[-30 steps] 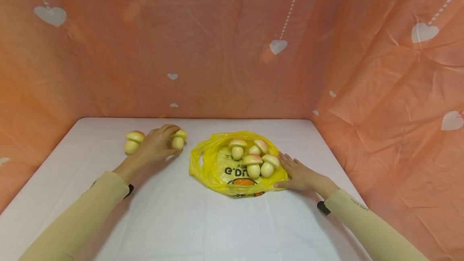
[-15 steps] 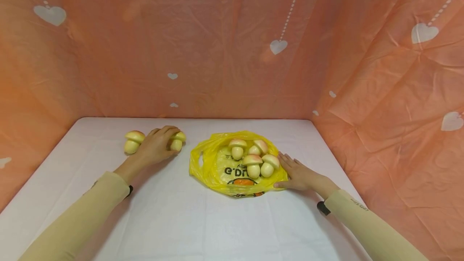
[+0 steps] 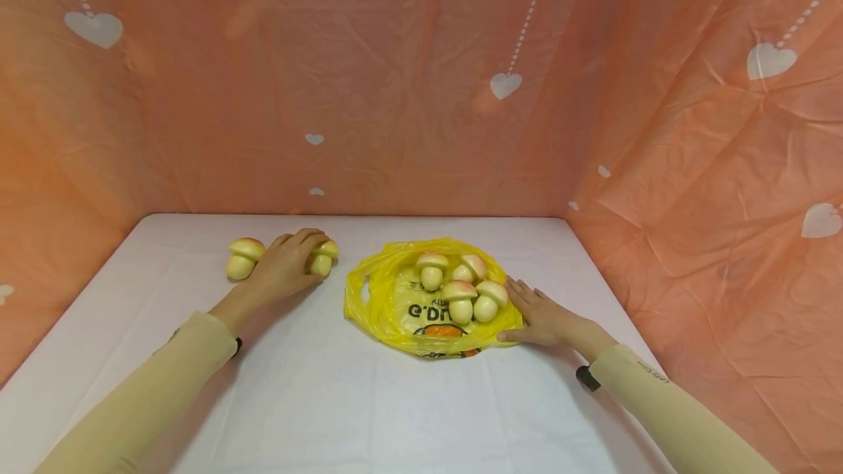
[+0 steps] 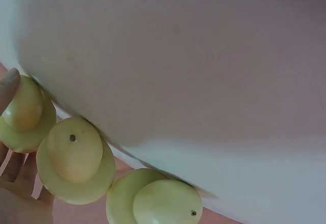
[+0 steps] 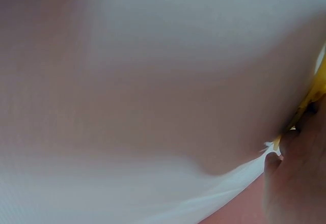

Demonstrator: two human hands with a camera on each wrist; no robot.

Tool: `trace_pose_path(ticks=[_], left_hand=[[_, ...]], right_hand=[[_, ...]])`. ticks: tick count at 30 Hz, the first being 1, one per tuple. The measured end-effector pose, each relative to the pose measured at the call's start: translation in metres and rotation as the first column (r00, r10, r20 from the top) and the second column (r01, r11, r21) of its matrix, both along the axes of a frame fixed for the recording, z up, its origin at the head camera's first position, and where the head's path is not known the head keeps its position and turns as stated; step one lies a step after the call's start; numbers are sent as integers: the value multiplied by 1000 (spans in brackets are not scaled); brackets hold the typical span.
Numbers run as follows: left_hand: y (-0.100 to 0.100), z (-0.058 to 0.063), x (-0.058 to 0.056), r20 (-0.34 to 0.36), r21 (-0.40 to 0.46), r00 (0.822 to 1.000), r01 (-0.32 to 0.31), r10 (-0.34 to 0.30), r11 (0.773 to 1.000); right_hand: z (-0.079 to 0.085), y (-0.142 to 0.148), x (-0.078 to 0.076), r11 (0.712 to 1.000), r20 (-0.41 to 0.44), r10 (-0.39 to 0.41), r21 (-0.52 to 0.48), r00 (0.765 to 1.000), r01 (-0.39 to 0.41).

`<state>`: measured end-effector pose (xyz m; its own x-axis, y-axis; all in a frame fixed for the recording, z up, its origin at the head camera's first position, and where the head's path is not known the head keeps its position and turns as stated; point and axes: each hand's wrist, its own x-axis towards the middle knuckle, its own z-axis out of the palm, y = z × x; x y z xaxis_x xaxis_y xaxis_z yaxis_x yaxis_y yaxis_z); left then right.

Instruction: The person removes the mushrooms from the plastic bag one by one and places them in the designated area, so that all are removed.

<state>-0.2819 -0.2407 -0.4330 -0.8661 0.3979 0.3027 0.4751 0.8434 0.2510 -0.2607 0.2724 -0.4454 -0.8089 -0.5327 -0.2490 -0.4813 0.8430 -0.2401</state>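
Note:
My left hand [image 3: 282, 265] has its fingers over the cap of a cream toy mushroom [image 3: 321, 260] and its thumb against the stem. In the left wrist view this held mushroom [image 4: 24, 111] is at the far left, with two more mushrooms, a middle one [image 4: 75, 152] and a right one [image 4: 155, 201], beside it. In the head view one other mushroom [image 3: 244, 259] shows left of that hand. My right hand [image 3: 543, 319] rests with straight fingers on the right edge of an open yellow plastic bag [image 3: 375, 306]. Several mushrooms [image 3: 459, 302] lie on the bag.
A white cloth covers the table [image 3: 296, 408]. Behind it and along both sides hangs an orange sheet [image 3: 408, 108] with white hearts. The bag's handle loop [image 3: 361, 291] points left, toward the left hand.
The left hand and its mushroom have shifted very slightly left over the last second. The right hand, the bag and the mushrooms on it stay where they were.

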Motion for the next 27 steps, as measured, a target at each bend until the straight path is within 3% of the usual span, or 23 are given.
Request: trace_pose_path(ticks=[15, 22, 27], left_hand=[[5, 4, 5, -2, 26, 1000, -4, 4, 1000], [21, 13, 12, -96, 110, 995, 21, -10, 994], [36, 16, 14, -185, 170, 981, 94, -62, 981]], right_hand=[[4, -2, 2, 1000, 1, 5, 10, 1000, -5], [6, -2, 2, 1000, 4, 2, -2, 1000, -2], [6, -3, 2, 1000, 13, -2, 5, 1000, 2]])
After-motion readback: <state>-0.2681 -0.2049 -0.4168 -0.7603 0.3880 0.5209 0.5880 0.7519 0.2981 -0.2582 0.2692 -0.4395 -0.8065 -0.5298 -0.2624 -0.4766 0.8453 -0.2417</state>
